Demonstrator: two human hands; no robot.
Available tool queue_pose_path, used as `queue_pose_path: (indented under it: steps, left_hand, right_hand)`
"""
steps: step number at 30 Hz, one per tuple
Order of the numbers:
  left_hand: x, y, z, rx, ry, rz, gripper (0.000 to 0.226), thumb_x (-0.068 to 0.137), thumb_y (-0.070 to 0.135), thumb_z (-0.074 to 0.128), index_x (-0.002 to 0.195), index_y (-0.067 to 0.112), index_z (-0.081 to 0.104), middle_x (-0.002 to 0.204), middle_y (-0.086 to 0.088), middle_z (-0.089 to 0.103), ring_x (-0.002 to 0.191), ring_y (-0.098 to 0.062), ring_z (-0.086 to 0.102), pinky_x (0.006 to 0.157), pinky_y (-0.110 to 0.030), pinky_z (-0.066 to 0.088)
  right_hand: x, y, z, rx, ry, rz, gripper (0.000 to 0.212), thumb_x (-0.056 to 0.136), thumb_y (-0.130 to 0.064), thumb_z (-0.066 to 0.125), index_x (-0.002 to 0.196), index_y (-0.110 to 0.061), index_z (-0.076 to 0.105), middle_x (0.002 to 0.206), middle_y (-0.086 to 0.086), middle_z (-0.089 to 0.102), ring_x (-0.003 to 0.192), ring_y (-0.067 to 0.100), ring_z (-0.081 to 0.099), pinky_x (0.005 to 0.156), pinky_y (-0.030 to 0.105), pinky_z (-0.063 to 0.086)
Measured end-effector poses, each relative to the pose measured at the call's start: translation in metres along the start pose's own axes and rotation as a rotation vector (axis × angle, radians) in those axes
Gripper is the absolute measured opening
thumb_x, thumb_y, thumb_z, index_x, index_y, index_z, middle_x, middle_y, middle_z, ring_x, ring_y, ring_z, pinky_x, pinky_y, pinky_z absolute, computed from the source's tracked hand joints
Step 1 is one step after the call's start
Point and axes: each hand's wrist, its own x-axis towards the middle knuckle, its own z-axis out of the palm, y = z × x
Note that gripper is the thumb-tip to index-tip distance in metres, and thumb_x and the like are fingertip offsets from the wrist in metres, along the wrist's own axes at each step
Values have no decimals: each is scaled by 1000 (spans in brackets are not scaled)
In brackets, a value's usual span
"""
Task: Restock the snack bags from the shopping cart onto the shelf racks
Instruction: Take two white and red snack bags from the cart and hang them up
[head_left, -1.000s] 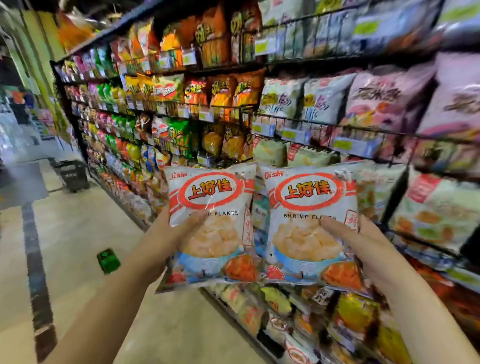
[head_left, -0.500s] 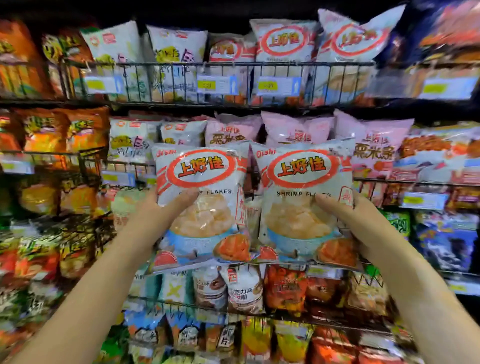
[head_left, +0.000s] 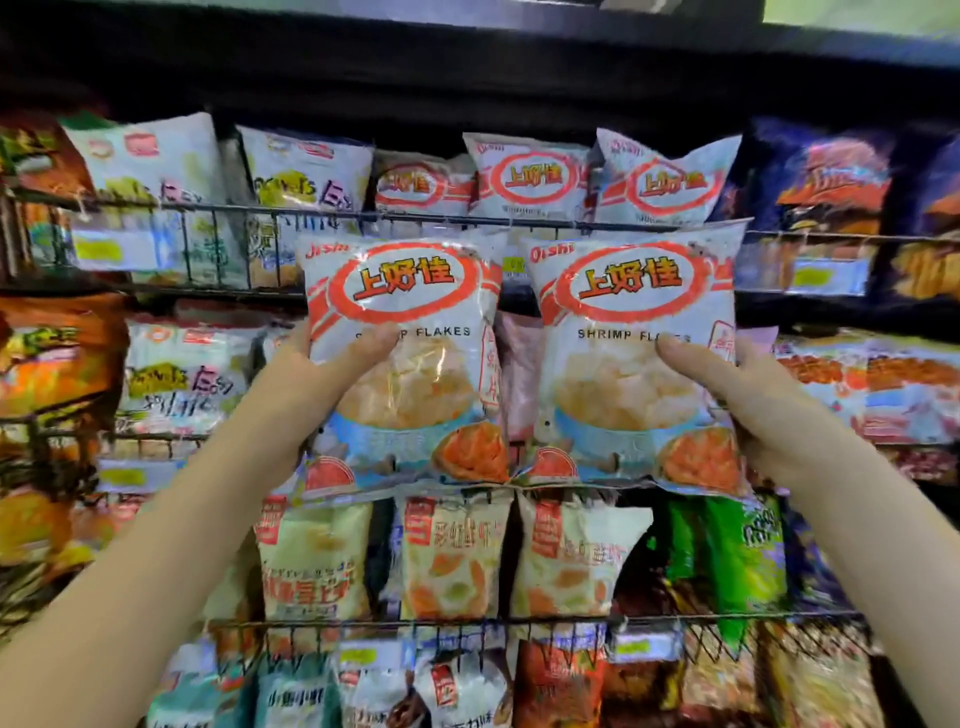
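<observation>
1. Gripping one white glossy plastic shrimp-flakes bag with a red oval logo in each hand: the left bag (head_left: 415, 291) pinched by the left hand (head_left: 311, 379), the right bag (head_left: 634, 291) by the right hand (head_left: 758, 410), thumbs laid across the fronts, fingers curled out of sight behind.
2. Held upright, side by side and almost touching, logos outward, in front of the shelf; top edges level with the black wire front of the top rack (head_left: 322, 215).
3. Probably mid-lift toward the row of matching red-logo bags (head_left: 524, 176) standing behind that wire front, at the middle of the top rack.
4. Raise enough to carry the bottom seams over the upper rail before pushing inward; otherwise likely to snag a crimped seam on the wire.
5. Better to seat one at a time: rest the first behind the rail, release, then follow with the second.
6. Keep the pinch light and low on each pack; puffed and full of brittle flakes, so easily crushed.
7. Aim between the rack's middle and its right end, clear of the white-and-yellow printed bags (head_left: 306, 176) toward the left end.
8. Mind the tilted matching bag (head_left: 670, 182) nearest the right end; nudge it upright rather than shove it back.
9. Impossible to judge the depth behind the front row; feel for it before letting go.
</observation>
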Motion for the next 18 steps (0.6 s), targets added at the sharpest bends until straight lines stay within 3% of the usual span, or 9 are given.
queue_pose_path:
  steps: [3,7,10,12,18]
  left_hand:
    - [27,14,-2,19,18,65,78,53,71,90,122,46,64,117,15,76,110,-17,73,103,-49,53]
    - [55,35,-3,73,51,127,86,54,75,88,130,44,60,120,14,75,111,-20,73,101,-49,53]
    - [67,48,7,57,45,160,51,75,53,81,119,37,63,108,13,79,99,-15,77,91,-39,60]
    - [75,53,13,33,59,177,33,86,42,75,116,33,65,104,9,80,95,-17,78,79,-32,64]
    - [89,59,13,20,54,182,54,80,45,77,129,28,65,110,3,79,94,-20,78,73,-31,65]
  right_hand:
    - [28,-16,5,8,-36,-96,59,71,-44,78,124,-17,68,111,-4,79,104,13,75,84,28,59]
    - [64,-34,5,34,-68,-156,53,79,-36,73,128,-16,67,116,0,78,108,18,74,89,32,60]
    - [87,-40,3,34,-87,-202,53,79,-36,75,128,-16,68,120,1,77,112,20,73,101,38,56]
    - [98,-40,0,63,-122,-226,46,82,-32,73,125,-14,69,120,5,76,112,24,73,101,42,56]
    - [115,-53,0,88,-114,-246,35,93,-25,68,126,-13,68,116,8,77,104,26,76,83,36,63]
